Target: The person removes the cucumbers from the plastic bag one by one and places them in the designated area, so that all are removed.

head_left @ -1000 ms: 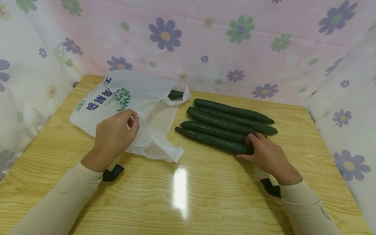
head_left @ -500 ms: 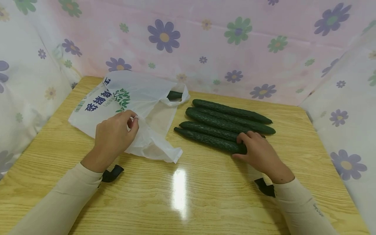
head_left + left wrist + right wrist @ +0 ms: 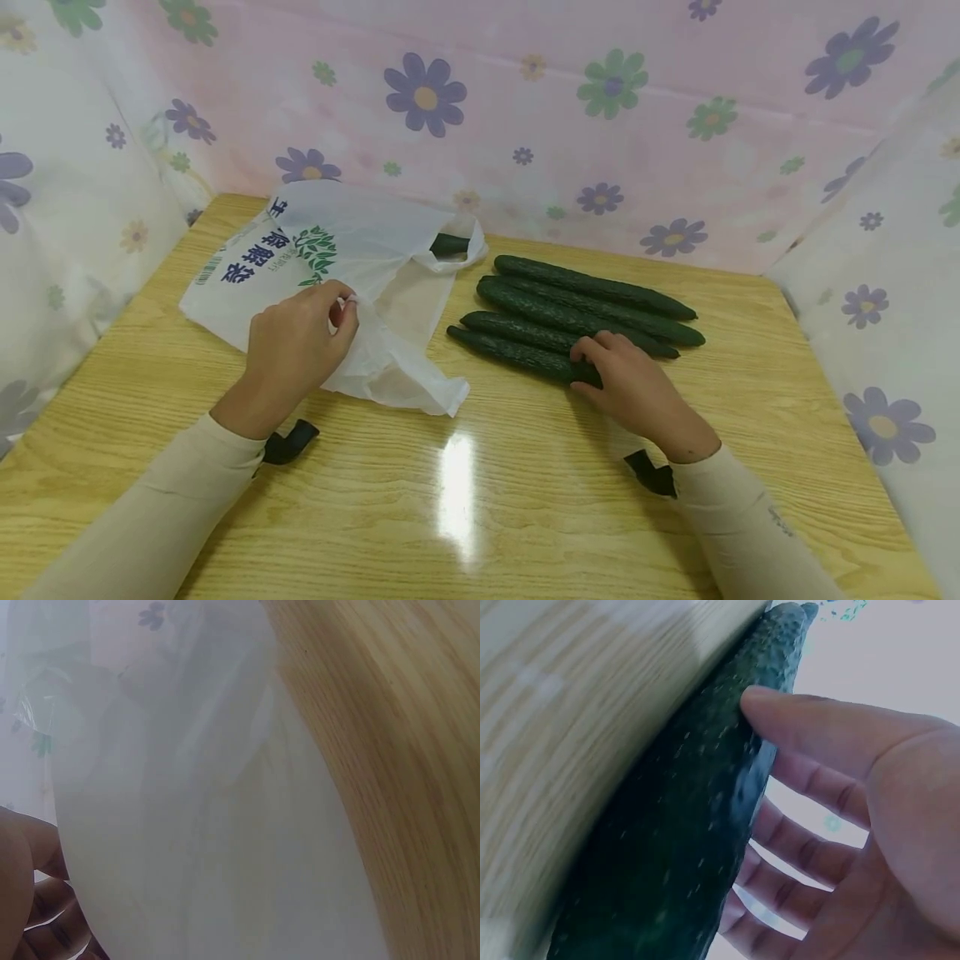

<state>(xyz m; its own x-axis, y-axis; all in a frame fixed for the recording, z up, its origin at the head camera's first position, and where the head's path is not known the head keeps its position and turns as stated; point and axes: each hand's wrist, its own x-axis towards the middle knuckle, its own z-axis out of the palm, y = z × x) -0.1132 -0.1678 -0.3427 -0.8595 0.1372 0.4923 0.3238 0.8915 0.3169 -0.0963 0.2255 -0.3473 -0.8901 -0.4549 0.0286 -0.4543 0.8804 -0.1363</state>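
Observation:
My left hand [image 3: 296, 346] pinches the edge of a white plastic bag [image 3: 225, 308] with printed characters and green leaves, which lies on its side with its mouth to the right. Inside the mouth shows part of a dark green cucumber [image 3: 448, 244]. Right of the bag lie several more cucumbers side by side. My right hand [image 3: 637, 387] grips the nearest cucumber [image 3: 517, 354] towards its right end, which the hand covers. In the right wrist view the thumb presses one side of that cucumber [image 3: 667, 810], fingers round the other. The left wrist view is mostly filled by the bag [image 3: 187, 825].
Everything lies on a wooden table [image 3: 390, 508] with a bright glare spot in front. A floral curtain [image 3: 517, 108] stands behind the table and along both sides. The farthest cucumber [image 3: 592, 282] lies near the back edge. Black straps show at both wrists.
My right hand has slid left along the nearest cucumber, uncovering the right end of the one behind it. The left hand and the bag stay in place.

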